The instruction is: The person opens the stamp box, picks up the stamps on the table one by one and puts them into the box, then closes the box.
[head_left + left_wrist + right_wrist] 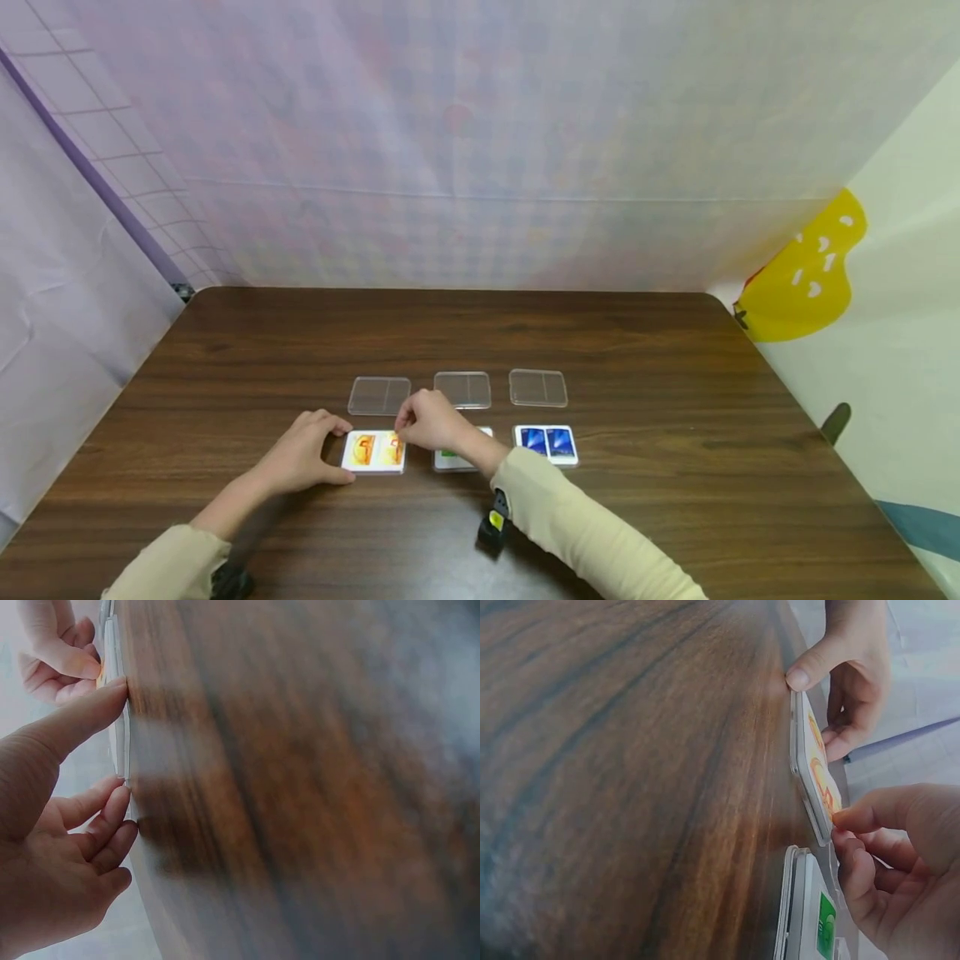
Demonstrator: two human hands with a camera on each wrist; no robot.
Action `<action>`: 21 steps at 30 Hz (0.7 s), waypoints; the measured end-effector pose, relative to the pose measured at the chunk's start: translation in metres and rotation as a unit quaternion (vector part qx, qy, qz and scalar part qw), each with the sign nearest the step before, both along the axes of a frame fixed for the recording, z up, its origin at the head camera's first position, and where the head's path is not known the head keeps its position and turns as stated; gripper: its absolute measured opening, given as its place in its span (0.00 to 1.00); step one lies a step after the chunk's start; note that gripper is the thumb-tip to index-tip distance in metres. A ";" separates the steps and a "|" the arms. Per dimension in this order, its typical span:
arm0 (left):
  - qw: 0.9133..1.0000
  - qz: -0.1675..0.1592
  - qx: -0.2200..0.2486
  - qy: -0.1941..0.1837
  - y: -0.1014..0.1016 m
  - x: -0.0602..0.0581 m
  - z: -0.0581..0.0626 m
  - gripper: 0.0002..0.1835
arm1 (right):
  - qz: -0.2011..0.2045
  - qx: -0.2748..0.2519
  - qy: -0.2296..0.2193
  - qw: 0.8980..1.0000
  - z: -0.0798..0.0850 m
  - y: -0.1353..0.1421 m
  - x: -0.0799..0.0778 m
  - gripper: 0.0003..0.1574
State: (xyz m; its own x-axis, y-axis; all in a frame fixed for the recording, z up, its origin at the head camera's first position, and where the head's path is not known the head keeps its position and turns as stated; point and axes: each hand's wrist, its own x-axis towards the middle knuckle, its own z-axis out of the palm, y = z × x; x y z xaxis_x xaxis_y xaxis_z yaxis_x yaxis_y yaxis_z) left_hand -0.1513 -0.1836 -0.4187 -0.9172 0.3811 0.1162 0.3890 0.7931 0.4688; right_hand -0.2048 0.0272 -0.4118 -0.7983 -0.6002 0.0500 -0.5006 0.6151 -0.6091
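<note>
A flat white case (373, 469) with two orange-and-yellow printed cards lies on the table before me. Thumb and fingers of my left hand (303, 454) span its left side, thumb at the near edge and fingertips at the far one. My right hand (437, 421) pinches the far right corner of the right-hand orange card (822, 784) between thumb and index finger. Beneath my right wrist, partly hidden, is a second white case (444, 462) with a green card (826, 925). To its right lies a third white case (575, 460) with two blue cards (559, 442).
Behind the cases, clear plastic lids stand in a row: a left lid (379, 396), a middle lid (462, 389) partly behind my right hand, and a right lid (538, 388). The brown wooden table (675, 500) meets a hanging cloth (450, 208) at its far edge.
</note>
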 end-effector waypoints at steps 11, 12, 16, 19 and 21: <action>1.000 0.000 0.000 0.001 0.000 0.000 0.000 0.31 | -0.001 0.006 0.010 1.000 0.001 -0.001 0.001 0.04; 1.000 0.000 -0.001 0.001 0.000 0.000 0.000 0.31 | -0.001 0.006 0.009 1.000 0.001 -0.002 0.001 0.04; 1.000 0.001 -0.002 -0.002 0.000 0.000 0.000 0.31 | -0.002 0.009 0.005 1.000 0.001 -0.001 0.001 0.03; 1.000 0.001 -0.003 -0.003 0.000 0.000 0.000 0.31 | -0.002 0.011 -0.002 1.000 0.002 -0.001 0.000 0.02; 1.000 0.001 -0.004 -0.003 0.000 0.000 0.000 0.31 | 0.001 0.008 -0.006 1.000 0.002 0.000 -0.001 0.02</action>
State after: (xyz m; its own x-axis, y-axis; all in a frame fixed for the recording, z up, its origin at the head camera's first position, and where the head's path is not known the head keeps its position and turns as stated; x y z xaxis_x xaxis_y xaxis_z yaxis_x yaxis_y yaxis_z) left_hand -0.1512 -0.1833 -0.4184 -0.9188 0.3800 0.1071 0.3841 0.7980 0.4644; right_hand -0.2055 0.0277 -0.4099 -0.7975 -0.6025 0.0304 -0.4943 0.6237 -0.6055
